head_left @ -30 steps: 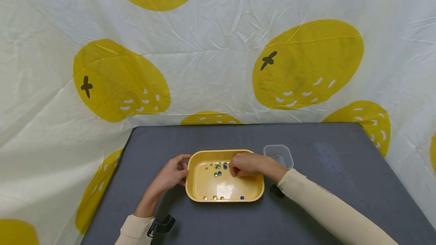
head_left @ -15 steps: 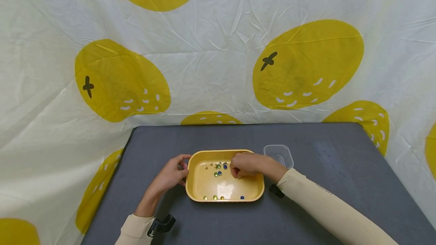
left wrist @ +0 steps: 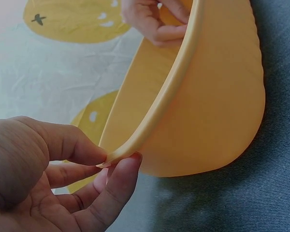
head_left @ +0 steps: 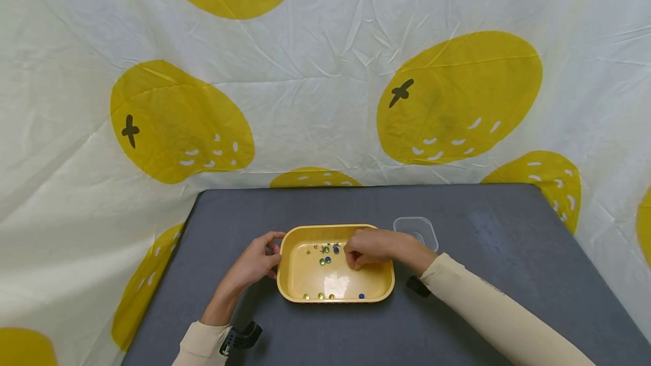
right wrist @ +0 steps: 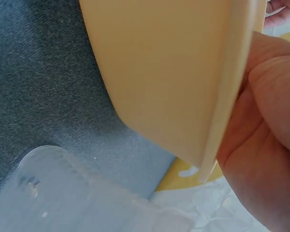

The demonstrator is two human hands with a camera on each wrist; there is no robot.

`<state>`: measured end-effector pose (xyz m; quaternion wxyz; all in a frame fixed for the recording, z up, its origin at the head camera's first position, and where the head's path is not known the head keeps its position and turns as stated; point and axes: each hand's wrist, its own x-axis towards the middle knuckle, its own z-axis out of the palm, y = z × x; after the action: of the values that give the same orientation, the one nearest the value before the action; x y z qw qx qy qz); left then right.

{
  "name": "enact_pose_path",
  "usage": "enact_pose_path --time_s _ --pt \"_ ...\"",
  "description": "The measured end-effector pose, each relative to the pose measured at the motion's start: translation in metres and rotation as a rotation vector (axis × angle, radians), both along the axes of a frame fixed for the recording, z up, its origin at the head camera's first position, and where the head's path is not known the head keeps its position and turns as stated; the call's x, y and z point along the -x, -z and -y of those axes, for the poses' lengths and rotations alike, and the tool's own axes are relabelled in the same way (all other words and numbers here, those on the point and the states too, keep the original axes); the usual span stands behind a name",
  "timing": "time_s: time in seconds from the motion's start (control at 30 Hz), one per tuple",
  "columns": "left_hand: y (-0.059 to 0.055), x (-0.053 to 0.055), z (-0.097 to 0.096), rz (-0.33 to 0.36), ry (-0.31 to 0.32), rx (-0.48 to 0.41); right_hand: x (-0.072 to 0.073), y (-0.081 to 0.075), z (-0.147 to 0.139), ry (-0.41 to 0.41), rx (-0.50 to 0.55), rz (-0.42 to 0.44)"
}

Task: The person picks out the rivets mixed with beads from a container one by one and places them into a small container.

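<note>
Yellow tray (head_left: 305,278): on grey table (head_left: 244,208). Small beads (head_left: 322,262): inside, toward 11 and 6 o'clock. Left hand (head_left: 256,257): pinches rim, 9 o'clock. Right hand (head_left: 372,245): inside, 2 o'clock; fingers curled together, grip contents indeterminable. Clear container (head_left: 416,225): outside, 2 o'clock.

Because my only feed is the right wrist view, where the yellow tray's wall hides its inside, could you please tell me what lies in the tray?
Observer: The head view shows small round beads, some blue and some yellow-green, in the yellow tray.
Operator: Thank you; and what is the left hand holding?
Observer: In the left wrist view, the left hand pinches the tray's rim with thumb and fingers.
Operator: Lastly, could you tell me where the right hand's fingertips are?
Observer: The head view shows the right hand with its fingertips inside the tray, to the right of the beads grouped near its far side; whether they hold anything, I cannot tell.
</note>
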<state>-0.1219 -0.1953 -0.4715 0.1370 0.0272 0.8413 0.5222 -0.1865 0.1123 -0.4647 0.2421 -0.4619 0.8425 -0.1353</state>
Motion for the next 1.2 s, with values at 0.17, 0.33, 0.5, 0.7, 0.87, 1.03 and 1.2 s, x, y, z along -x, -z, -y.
enact_pose_path --time_s 0.17,0.33,0.5,0.7,0.87,1.03,1.2 --pt "-0.001 0.000 0.000 -0.004 0.006 -0.004 0.000 0.000 -0.005 -0.028 0.058 0.012" --pt "0.001 0.000 0.000 -0.003 0.006 -0.004 -0.001 -0.001 -0.007 -0.031 0.088 0.018" --pt "0.002 0.000 0.000 -0.003 0.000 -0.003 -0.002 -0.003 -0.008 -0.032 0.090 0.016" --pt "0.004 0.000 0.000 -0.003 -0.009 0.008 -0.001 -0.003 -0.010 -0.026 0.091 0.017" --pt "0.005 0.000 0.000 -0.001 -0.012 0.008 -0.001 -0.004 -0.013 -0.048 0.127 0.004" --pt "0.004 -0.001 -0.001 -0.009 -0.011 0.002 -0.002 -0.005 -0.016 -0.066 0.152 -0.006" --pt "0.003 -0.002 -0.001 -0.012 -0.012 0.005 -0.002 -0.004 -0.019 -0.075 0.158 -0.017"
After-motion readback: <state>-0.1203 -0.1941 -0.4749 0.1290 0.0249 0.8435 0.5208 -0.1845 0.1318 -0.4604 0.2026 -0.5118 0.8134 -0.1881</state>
